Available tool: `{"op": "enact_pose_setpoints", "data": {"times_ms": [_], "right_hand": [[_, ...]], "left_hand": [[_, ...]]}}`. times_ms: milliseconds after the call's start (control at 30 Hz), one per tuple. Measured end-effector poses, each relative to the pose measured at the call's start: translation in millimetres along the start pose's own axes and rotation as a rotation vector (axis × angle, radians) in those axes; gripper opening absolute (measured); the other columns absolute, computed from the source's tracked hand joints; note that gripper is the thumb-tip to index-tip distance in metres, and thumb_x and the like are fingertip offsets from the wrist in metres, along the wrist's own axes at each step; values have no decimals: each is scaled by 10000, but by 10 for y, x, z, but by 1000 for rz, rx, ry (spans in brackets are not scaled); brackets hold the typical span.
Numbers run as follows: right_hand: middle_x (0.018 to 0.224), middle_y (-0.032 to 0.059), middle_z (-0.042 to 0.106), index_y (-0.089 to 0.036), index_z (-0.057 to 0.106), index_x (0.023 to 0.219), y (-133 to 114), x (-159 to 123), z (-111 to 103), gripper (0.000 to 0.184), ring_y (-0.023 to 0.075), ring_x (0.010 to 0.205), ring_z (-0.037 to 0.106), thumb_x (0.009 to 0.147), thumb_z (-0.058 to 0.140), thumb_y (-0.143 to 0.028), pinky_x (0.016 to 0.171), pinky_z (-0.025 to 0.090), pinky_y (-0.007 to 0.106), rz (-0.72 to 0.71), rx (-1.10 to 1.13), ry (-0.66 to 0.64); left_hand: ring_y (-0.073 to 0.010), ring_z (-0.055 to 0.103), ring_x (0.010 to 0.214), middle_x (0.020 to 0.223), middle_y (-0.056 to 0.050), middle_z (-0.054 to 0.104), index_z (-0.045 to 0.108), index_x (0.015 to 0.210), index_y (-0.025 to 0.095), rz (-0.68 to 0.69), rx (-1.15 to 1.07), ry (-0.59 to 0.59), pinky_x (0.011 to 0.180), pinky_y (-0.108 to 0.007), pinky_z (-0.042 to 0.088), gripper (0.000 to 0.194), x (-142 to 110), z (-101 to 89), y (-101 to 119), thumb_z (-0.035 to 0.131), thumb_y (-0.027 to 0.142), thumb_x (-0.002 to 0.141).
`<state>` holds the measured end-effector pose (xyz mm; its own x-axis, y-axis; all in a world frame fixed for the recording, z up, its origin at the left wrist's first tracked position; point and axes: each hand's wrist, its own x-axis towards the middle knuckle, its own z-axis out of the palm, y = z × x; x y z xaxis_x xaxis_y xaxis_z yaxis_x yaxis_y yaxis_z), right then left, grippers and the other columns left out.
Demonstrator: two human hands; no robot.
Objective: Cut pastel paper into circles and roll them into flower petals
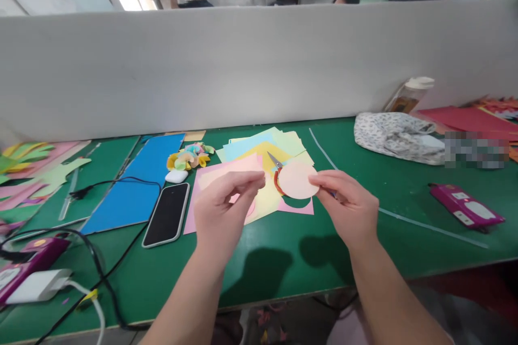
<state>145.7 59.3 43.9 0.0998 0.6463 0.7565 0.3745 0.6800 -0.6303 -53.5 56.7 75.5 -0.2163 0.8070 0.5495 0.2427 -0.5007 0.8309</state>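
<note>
My right hand (343, 199) pinches the right edge of a pale pink paper circle (297, 179) between thumb and fingers, above the table. To its left, my left hand (229, 205) is closed with thumb and fingertips together; whatever may be between them cannot be made out. Behind the circle lies a pair of scissors (277, 160) with orange handles, partly covered by it. Beneath are overlapping sheets of coloured paper (243, 145) in yellow, green, blue and pink. A pink scrap (306, 208) with a round cut-out edge shows below the circle.
A phone (167, 215), a white case (176, 176) and paper flowers (190, 156) lie left, beside a blue board (129, 183). Black cables and a purple power strip (36, 261) occupy the left front. Rightward are a patterned cloth bundle (396, 137), a bottle (410, 94) and another purple strip (465, 206).
</note>
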Motion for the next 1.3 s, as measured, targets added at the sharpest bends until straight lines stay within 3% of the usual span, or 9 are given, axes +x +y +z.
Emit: {"op": "enact_pose_setpoints", "data": {"times_ms": [200,333,700,1167,1300], "right_hand": [[936,-9,755,-296,769,966,68,-44,27,324,141,825,697,833,650,-24,653,581,252,76,82,-13],[925,-7,759,-285,773,943,52,-69,42,314,135,788,693,820,660,-19,626,572,246,80,52,-49],[921,-4,743,-295,771,909,-20,-95,76,233,161,866,709,833,689,-90,618,581,261,205,165,-99],[909,-9,738,-289,766,887,-126,-62,38,190,157,827,712,839,704,-117,582,592,255,242,202,-104],[903,-9,741,-285,765,877,-124,-61,49,179,155,829,712,837,704,-122,579,603,251,252,192,-113]], "left_hand": [[-104,705,674,780,35,762,755,863,248,321,169,74,561,-183,565,214,-157,-36,66,752,62,759],[-93,688,682,774,35,748,729,885,224,430,174,68,556,-173,534,271,-203,-41,63,741,-5,742],[-110,662,671,752,20,716,704,888,197,343,39,-42,568,-227,524,283,-319,-35,87,675,-52,756],[-147,682,736,808,-16,716,685,910,152,392,-18,-157,632,-277,561,289,-347,-69,156,667,-79,736],[-153,650,797,842,-14,660,635,986,181,410,-67,-139,671,-293,566,395,-320,-46,148,651,-100,710]]}}
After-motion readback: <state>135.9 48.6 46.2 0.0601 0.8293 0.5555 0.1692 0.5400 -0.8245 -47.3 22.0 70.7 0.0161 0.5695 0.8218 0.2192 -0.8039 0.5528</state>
